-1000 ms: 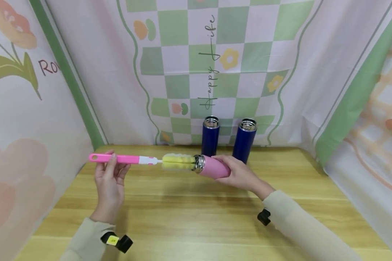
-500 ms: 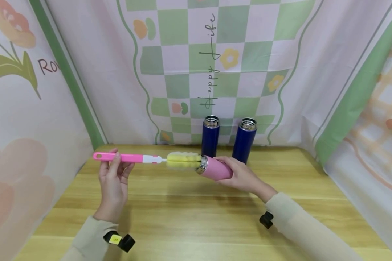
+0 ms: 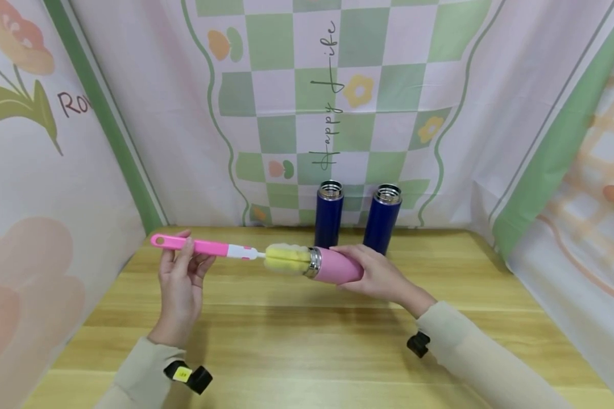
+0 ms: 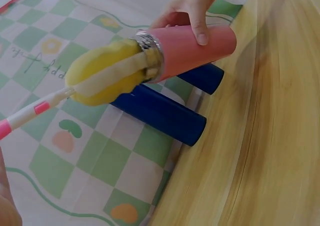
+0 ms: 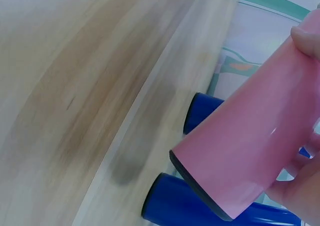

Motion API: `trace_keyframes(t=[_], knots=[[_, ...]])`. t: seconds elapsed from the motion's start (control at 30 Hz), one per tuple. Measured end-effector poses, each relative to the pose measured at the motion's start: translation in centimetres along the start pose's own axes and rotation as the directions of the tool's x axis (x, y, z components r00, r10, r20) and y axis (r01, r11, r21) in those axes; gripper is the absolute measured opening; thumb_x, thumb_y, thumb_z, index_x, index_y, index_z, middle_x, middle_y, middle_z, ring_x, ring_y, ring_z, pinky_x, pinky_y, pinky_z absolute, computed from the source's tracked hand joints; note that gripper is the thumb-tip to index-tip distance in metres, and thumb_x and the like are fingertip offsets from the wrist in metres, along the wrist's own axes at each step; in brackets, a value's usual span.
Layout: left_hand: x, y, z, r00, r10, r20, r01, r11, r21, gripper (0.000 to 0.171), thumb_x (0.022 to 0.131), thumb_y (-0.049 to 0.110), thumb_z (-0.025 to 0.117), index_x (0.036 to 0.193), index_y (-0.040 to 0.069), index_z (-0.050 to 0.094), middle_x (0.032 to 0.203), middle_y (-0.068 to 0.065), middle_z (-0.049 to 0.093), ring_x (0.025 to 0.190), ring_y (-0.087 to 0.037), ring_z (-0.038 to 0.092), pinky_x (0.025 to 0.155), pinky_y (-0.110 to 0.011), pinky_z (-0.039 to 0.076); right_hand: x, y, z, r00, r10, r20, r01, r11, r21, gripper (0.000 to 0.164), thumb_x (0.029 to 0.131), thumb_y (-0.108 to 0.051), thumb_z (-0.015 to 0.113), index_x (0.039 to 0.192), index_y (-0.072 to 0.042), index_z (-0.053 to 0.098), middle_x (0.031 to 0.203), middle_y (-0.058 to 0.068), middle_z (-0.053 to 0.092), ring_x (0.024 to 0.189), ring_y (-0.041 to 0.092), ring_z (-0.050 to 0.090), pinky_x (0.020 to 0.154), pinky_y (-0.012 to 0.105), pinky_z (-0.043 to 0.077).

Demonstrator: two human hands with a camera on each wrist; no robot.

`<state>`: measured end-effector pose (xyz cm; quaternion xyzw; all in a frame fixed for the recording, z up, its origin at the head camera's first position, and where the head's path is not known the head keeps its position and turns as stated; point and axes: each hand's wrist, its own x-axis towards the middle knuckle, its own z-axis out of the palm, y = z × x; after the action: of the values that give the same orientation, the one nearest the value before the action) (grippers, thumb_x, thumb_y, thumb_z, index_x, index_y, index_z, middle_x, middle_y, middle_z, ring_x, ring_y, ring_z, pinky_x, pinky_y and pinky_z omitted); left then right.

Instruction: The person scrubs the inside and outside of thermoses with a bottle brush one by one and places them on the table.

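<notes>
My left hand grips the pink handle of a bottle brush between thumb and fingers. Its yellow sponge head is partly inside the mouth of a pink bottle, and the rest sticks out. My right hand holds that bottle around its body, tilted nearly level above the table, its steel-rimmed mouth facing left. In the right wrist view the bottle's dark-edged base shows. How far the sponge reaches inside is hidden.
Two dark blue bottles, one on the left and one on the right, stand uncapped at the back of the wooden table, just behind the pink bottle. A checked cloth hangs behind them.
My left hand has shifted slightly right with the brush, whose handle now slopes down toward the bottle. More of the sponge is inside the mouth. The pink bottle has turned closer to level.
</notes>
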<state>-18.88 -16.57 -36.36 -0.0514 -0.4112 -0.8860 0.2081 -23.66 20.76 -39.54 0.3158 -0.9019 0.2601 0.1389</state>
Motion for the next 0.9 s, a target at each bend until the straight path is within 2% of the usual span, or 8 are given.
trace_keyframes(t=[0.2,0.33,0.5,0.9], knots=[[-0.2,-0.7,0.2,1.0,-0.013,0.01,0.013,1.0,-0.009,0.02,0.102,0.019,0.061,0.119,0.009,0.058,0.094,-0.007,0.063,0.079,-0.014,0.066,0.079,-0.024,0.062,-0.1,-0.4,-0.3,1.0,0.015,0.005,-0.015,1.0,-0.014,0.075,0.073,-0.032,0.092,0.139,-0.023,0.057,0.127,0.001,0.063,0.11,0.023,0.059,0.089,0.047,0.055],[-0.4,-1.4,0.3,1.0,-0.016,0.007,0.016,1.0,0.021,0.019,0.102,0.019,0.061,0.118,0.01,0.058,0.094,-0.006,0.065,0.08,-0.014,0.067,0.081,-0.025,0.062,-0.2,-0.6,-0.4,1.0,0.019,0.02,-0.018,0.997,-0.069,0.073,0.073,-0.033,0.091,0.139,-0.023,0.058,0.128,0.003,0.063,0.11,0.026,0.059,0.087,0.05,0.053],[-0.7,-2.2,0.4,1.0,-0.013,0.023,0.012,1.0,0.018,0.017,0.102,0.016,0.06,0.117,0.008,0.06,0.091,-0.006,0.067,0.079,-0.014,0.069,0.081,-0.027,0.062,-0.5,-0.7,-0.4,0.999,0.035,0.041,-0.029,0.992,-0.126,0.072,0.075,-0.033,0.09,0.139,-0.025,0.058,0.128,0.004,0.063,0.108,0.027,0.059,0.082,0.049,0.051],[-1.6,-3.4,0.9,0.999,-0.047,0.016,0.046,0.997,0.059,0.012,0.104,0.014,0.057,0.115,0.011,0.061,0.094,-0.005,0.067,0.081,-0.014,0.069,0.082,-0.027,0.062,-0.6,-0.8,0.1,0.999,0.018,0.045,-0.013,0.994,-0.106,0.074,0.074,-0.034,0.09,0.14,-0.026,0.058,0.129,0.004,0.063,0.109,0.027,0.059,0.085,0.051,0.053]])
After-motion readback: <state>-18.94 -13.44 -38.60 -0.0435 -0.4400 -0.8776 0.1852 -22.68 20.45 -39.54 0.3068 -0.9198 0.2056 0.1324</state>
